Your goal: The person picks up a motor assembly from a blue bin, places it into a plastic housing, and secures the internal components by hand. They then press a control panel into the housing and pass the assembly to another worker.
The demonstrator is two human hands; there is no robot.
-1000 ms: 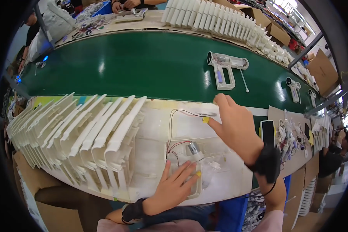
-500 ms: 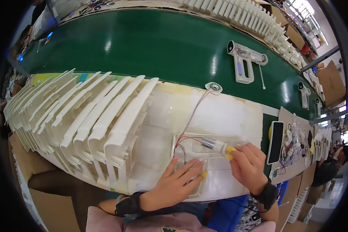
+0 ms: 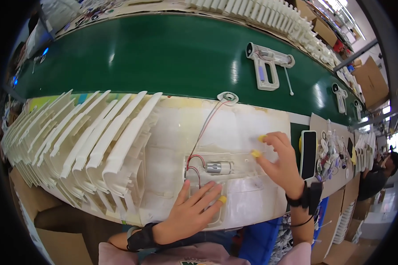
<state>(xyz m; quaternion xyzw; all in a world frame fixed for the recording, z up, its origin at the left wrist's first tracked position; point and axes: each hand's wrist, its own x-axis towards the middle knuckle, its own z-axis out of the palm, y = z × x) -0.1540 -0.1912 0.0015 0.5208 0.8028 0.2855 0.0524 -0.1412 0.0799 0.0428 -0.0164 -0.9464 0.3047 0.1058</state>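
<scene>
A white plastic housing half [image 3: 247, 168] lies on the worktop in front of me, its hollow side up. My left hand [image 3: 191, 214] rests over its near left part, fingers spread and lying on it, a yellow cot on the thumb. A silver motor [image 3: 214, 168] with a clear end sits inside the housing. From there, red and dark wires [image 3: 203, 136] run up to a small round white part [image 3: 228, 98] at the belt's edge. Right of the housing, my right hand [image 3: 278, 162] hovers, thumb and forefinger apart in yellow cots, holding nothing.
White shells [image 3: 119, 152] stand in a dense row at left. Beyond the worktop runs a green belt [image 3: 154, 53] carrying a gun-shaped half-assembled unit [image 3: 266, 66]. On the right are a phone-like device [image 3: 308, 154] and small loose parts [image 3: 331, 154]. Another person [image 3: 382, 172] is far right.
My right hand has let go of the motor, which now lies in the housing. Its thumb and forefinger have opened and drawn away. My left hand keeps its place on the housing.
</scene>
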